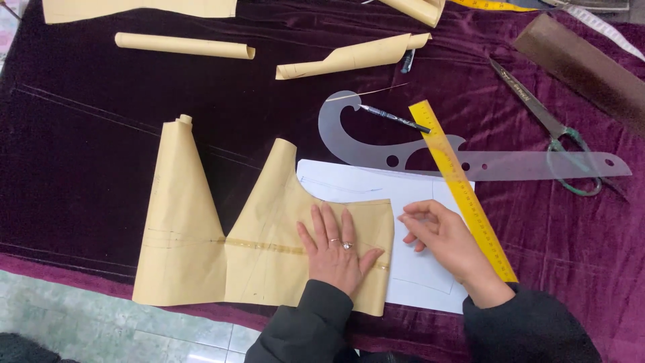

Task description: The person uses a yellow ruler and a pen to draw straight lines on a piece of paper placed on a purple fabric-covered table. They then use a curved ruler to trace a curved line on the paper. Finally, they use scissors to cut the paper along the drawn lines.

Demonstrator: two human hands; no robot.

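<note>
Head view: the left hand (334, 250) is laid flat, fingers spread, on the tan paper pattern piece (269, 249), pinning it over the white sheet (416, 269) on the purple velvet (101, 154). The right hand (440, 232), fingers loosely curled and holding nothing, rests on the white sheet beside the yellow ruler (463, 188). A clear French curve (416, 151) and scissors (557, 134) are parked farther right.

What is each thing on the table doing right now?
Left hand: flat on the tan pattern piece.
Right hand: fingers curled, on the white paper.
Yellow ruler: lying slanted.
Scissors: closed.
Paper rolls: curled up.
Pen: resting on the clear curve.
</note>
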